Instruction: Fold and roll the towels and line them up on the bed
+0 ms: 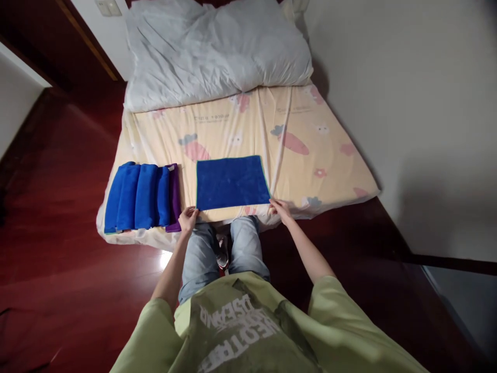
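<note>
A blue cloth (231, 182) lies flat on the yellow printed bed sheet (303, 171) near the bed's front edge. My left hand (188, 217) pinches its near left corner, fingers closed on the fabric. My right hand (280, 209) grips the near right corner the same way. To the left of the cloth, several folded blue cloths (135, 197) lie in a row, with a purple cloth (174, 198) at the row's right end, close to my left hand.
A white duvet (217, 49) is bunched at the head of the bed. A pale wall (407, 103) runs along the right side. Dark red wooden floor (58, 207) surrounds the bed on the left and front. My knees (229, 248) touch the bed's edge.
</note>
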`<state>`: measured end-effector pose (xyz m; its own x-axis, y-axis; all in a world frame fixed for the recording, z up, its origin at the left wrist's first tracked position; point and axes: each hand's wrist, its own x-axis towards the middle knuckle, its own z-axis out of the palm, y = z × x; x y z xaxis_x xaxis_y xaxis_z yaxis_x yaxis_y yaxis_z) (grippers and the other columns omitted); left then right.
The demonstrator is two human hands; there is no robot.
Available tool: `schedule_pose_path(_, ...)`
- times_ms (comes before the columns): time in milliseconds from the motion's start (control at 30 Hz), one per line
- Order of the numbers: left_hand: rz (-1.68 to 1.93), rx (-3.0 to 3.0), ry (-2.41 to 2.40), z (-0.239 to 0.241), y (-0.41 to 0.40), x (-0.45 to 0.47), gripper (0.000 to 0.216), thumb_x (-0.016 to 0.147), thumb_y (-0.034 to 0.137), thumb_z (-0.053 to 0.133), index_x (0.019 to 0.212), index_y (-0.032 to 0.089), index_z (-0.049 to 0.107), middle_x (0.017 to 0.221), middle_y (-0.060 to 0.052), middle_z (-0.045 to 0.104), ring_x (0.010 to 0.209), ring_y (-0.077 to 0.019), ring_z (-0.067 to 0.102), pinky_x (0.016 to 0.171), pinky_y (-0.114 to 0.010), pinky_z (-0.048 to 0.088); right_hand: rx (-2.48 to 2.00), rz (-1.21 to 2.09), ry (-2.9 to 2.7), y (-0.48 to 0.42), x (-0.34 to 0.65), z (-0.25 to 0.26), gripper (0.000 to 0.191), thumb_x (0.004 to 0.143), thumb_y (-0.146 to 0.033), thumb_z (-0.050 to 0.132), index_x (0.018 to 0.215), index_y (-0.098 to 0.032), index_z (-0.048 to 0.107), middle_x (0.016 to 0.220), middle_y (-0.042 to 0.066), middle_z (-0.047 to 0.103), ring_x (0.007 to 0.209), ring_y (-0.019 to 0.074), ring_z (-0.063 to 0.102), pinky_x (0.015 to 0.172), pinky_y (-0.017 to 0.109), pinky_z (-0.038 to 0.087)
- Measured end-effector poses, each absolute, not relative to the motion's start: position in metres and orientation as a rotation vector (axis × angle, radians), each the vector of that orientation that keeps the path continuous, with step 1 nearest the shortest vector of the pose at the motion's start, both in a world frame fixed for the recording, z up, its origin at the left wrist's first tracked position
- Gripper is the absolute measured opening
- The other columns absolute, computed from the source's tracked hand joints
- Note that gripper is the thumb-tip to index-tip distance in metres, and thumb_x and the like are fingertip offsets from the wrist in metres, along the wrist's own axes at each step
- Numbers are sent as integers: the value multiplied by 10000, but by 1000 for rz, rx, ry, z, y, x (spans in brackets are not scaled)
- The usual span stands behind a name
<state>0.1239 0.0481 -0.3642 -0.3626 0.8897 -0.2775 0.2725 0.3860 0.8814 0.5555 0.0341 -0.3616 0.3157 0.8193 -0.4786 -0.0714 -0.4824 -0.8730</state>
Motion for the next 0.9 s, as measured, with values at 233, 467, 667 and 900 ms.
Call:
schedule_pose_path(233,908,1077,1946,-360,63,117,299,761,374,731,958,152,771,910,-91,792,885,-245,767,764,-286,593,-1736,1178,-710,44,559,-362,416,663,-542,854,674,-170,667,568,-24,643,417,71,465,431,230,377)
schedule_pose_path(467,921,1043,1967,-363,45,101,335,744,401,712,950,145,775,920,-97,792,878,-249,760,776,-302,581,-1762,1277,-706,26,568,-366,333,702,-437,854,667,-160,672,589,9,682,463,87,582,430,191,368)
schedule_pose_path(667,814,1090,2002,-362,13,96,326,755,436,705,938,177,782,897,-87,794,914,-262,759,831,-322,565,-1845,1292,-658,9,566,-369,206,742,-322,819,732,-156,699,637,27,723,487,119,641,413,182,394)
schedule_pose_path(900,869,1000,2017,-354,4,111,284,738,390,735,924,177,763,875,-79,792,888,-262,764,818,-324,579,-1846,1276,-619,0,556,-372,290,707,-418,861,784,-188,701,749,38,766,563,185,718,388,213,443)
